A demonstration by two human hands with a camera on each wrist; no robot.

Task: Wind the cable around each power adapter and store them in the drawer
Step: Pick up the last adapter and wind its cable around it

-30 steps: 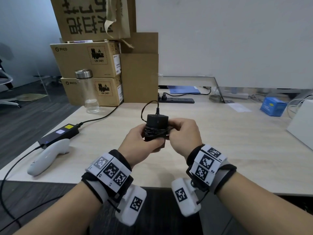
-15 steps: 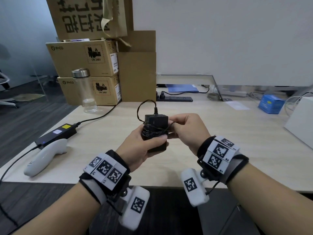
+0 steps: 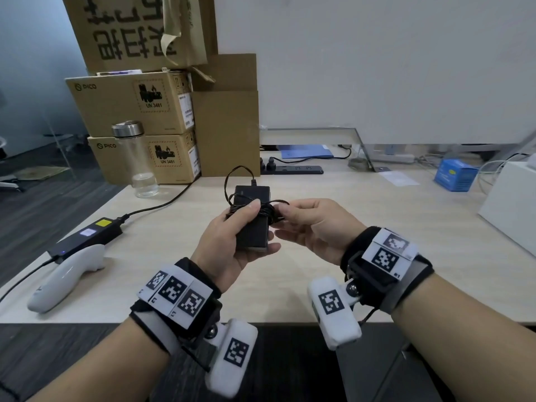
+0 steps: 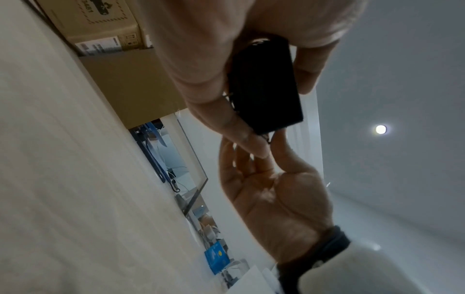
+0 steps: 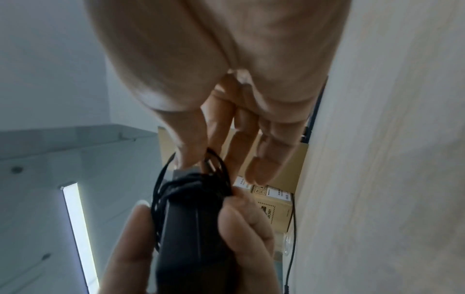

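Since a second ago the right hand has drawn its pinched cable rightward off the adapter, gripped above the desk by the left hand; slack could loosen the coils.

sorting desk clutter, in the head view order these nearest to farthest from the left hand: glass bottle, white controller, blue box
From the left hand:
1. White controller, on the near left edge of the desk.
2. Glass bottle, far left, before the cardboard boxes.
3. Blue box, far right, across the desk.
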